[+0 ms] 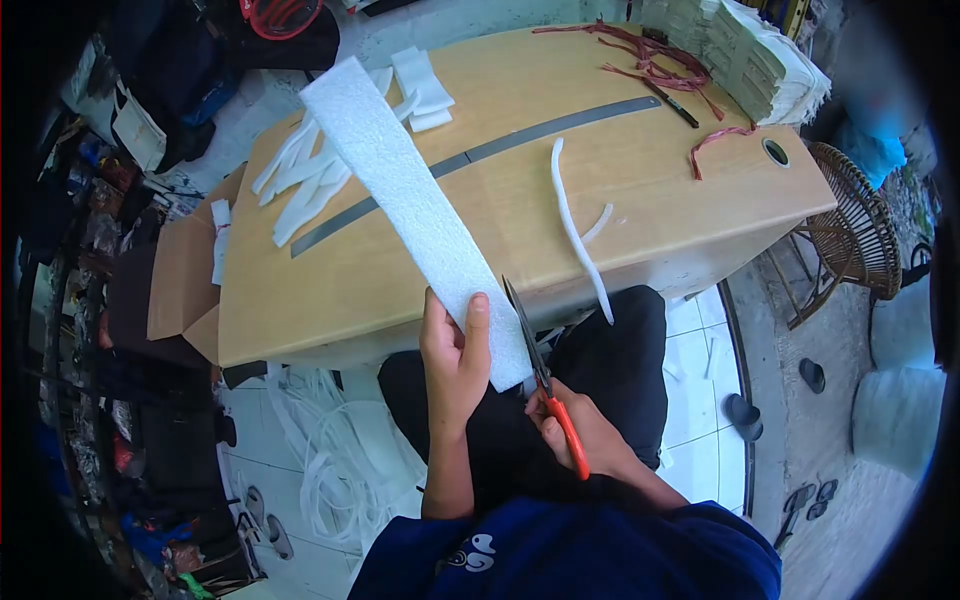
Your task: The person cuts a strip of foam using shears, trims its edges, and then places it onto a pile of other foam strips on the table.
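Observation:
My left hand [460,355] grips a long white foam strip [410,210] near its lower end, thumb on top. The strip slants up and to the left over the wooden table. My right hand [585,430] is closed on orange-handled scissors [566,430], whose dark blades point up along the strip's right edge near its lower end. Whether the blades touch the foam cannot be made out. Thin white foam offcuts [570,225] lie on the table to the right of the strip.
On the table [500,240] are a long metal ruler [560,128], white strips [315,180], red ties [665,70], a black pen [678,108] and a white stack [750,65]. A cardboard box [185,275] stands left; tangled white strips [335,460] lie on the floor.

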The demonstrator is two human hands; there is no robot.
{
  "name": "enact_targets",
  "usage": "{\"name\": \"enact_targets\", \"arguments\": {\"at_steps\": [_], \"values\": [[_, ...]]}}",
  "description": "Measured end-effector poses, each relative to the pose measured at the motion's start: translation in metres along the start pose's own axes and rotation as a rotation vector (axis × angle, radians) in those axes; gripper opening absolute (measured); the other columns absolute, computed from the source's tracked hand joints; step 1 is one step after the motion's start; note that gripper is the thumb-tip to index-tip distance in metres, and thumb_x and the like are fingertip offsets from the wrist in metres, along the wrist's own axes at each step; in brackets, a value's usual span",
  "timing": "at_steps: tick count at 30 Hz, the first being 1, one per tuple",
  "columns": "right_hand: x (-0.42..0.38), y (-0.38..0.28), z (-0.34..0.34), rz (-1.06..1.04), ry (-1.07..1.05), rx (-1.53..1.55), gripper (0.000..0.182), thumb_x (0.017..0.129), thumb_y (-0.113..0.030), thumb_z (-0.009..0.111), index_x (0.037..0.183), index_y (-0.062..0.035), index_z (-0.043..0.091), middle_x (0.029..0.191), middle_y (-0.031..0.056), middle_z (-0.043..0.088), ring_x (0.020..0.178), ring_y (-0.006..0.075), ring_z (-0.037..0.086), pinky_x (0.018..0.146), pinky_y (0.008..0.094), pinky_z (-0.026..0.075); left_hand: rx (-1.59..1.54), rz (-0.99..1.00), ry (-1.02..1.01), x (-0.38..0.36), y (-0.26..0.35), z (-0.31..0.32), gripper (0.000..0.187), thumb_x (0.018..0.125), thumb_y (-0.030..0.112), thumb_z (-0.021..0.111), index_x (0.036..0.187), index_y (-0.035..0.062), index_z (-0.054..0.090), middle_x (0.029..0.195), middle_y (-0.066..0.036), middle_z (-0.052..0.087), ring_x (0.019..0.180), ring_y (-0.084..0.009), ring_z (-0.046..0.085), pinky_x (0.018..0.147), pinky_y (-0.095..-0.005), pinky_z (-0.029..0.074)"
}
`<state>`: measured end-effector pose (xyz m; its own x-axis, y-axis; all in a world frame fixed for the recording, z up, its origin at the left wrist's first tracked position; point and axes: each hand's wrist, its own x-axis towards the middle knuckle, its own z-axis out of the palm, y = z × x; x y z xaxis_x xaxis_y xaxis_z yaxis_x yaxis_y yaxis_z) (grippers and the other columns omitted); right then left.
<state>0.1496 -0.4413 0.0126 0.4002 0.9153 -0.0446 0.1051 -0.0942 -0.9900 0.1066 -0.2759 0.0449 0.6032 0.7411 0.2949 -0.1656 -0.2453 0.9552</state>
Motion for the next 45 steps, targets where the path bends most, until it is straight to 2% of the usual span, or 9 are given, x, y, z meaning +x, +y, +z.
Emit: {"name": "enact_targets", "arguments": {"at_steps": [13,16,18,21,25,27,30,36,45], "values": [[-0.001,0.002,0.001,0.020,0.009,-0.071,0.040,0.088,-0.034,0.056,0.095,0.0044,0.048,0.070,0.0211,0.057,0.068,0.0403,0.059,0.065,0.0432,0.046,0.059,-0.003,0.018,-0.001,0.004,0.001,0.021,0.094,0.017,0.052,0.104,-0.0010,0.049,0.075,0.000,0.052,0.060,-0.0027,0.040,0.051,-0.0202,0.033],[-0.002,0.002,0.002,0.032,0.052,-0.126,0.044,0.087,-0.037,0.058,0.092,0.0055,0.049,0.064,0.0219,0.055,0.064,0.0424,0.058,0.062,0.0441,0.046,0.075,-0.004,0.020,-0.002,0.005,0.002,0.021,0.094,0.017,0.052,0.104,-0.0010,0.049,0.075,0.000,0.052,0.060,-0.0028,0.040,0.051,-0.0203,0.033],[-0.002,0.002,0.003,0.118,0.057,-0.201,0.044,0.088,-0.038,0.058,0.085,0.0058,0.051,0.057,0.0213,0.052,0.059,0.0438,0.056,0.056,0.0440,0.045,0.071,-0.014,0.025,-0.002,0.002,0.002,0.021,0.094,0.017,0.052,0.104,-0.0012,0.049,0.076,-0.001,0.052,0.061,-0.0038,0.042,0.053,-0.0211,0.035],[0.001,-0.011,0.006,0.200,0.123,-0.125,0.043,0.089,-0.037,0.056,0.078,0.0041,0.052,0.051,0.0194,0.048,0.054,0.0440,0.054,0.052,0.0429,0.044,0.045,0.007,0.028,-0.002,0.004,0.004,0.021,0.095,0.017,0.052,0.104,-0.0013,0.049,0.078,-0.002,0.054,0.064,-0.0051,0.044,0.056,-0.0221,0.037],[0.005,-0.004,0.007,0.229,0.120,-0.018,0.040,0.091,-0.035,0.054,0.076,0.0025,0.052,0.056,0.0190,0.051,0.056,0.0411,0.056,0.053,0.0418,0.044,-0.004,-0.013,-0.023,-0.003,0.003,0.004,0.020,0.095,0.016,0.051,0.106,-0.0014,0.049,0.081,-0.003,0.055,0.067,-0.0058,0.047,0.059,-0.0229,0.040],[0.006,-0.001,0.006,0.103,0.166,0.050,0.038,0.091,-0.033,0.052,0.077,0.0015,0.052,0.060,0.0181,0.052,0.057,0.0374,0.057,0.055,0.0403,0.044,-0.032,-0.023,0.009,-0.003,0.006,0.006,0.019,0.095,0.015,0.050,0.106,-0.0013,0.049,0.082,-0.003,0.055,0.068,-0.0054,0.048,0.059,-0.0224,0.040],[0.004,-0.006,-0.003,0.072,0.110,0.025,0.036,0.092,-0.032,0.050,0.080,0.0016,0.051,0.063,0.0172,0.053,0.058,0.0336,0.058,0.056,0.0388,0.044,-0.028,-0.063,0.000,-0.002,0.005,0.001,0.019,0.095,0.014,0.050,0.105,-0.0013,0.049,0.081,-0.003,0.055,0.069,-0.0051,0.048,0.060,-0.0218,0.040],[-0.005,0.003,-0.003,-0.039,0.019,-0.030,0.038,0.090,-0.036,0.050,0.092,0.0024,0.048,0.065,0.0175,0.053,0.062,0.0355,0.057,0.061,0.0400,0.045,0.037,-0.015,0.003,0.000,0.000,0.001,0.020,0.094,0.016,0.052,0.104,-0.0014,0.049,0.078,-0.001,0.054,0.063,-0.0036,0.044,0.053,-0.0205,0.036],[-0.004,0.001,-0.004,0.048,-0.021,-0.051,0.041,0.088,-0.037,0.054,0.095,0.0034,0.048,0.067,0.0197,0.054,0.065,0.0387,0.058,0.063,0.0420,0.045,0.064,-0.009,0.015,-0.003,0.000,0.004,0.020,0.094,0.017,0.053,0.101,-0.0011,0.050,0.074,-0.001,0.052,0.058,-0.0034,0.041,0.050,-0.0205,0.033]]}}
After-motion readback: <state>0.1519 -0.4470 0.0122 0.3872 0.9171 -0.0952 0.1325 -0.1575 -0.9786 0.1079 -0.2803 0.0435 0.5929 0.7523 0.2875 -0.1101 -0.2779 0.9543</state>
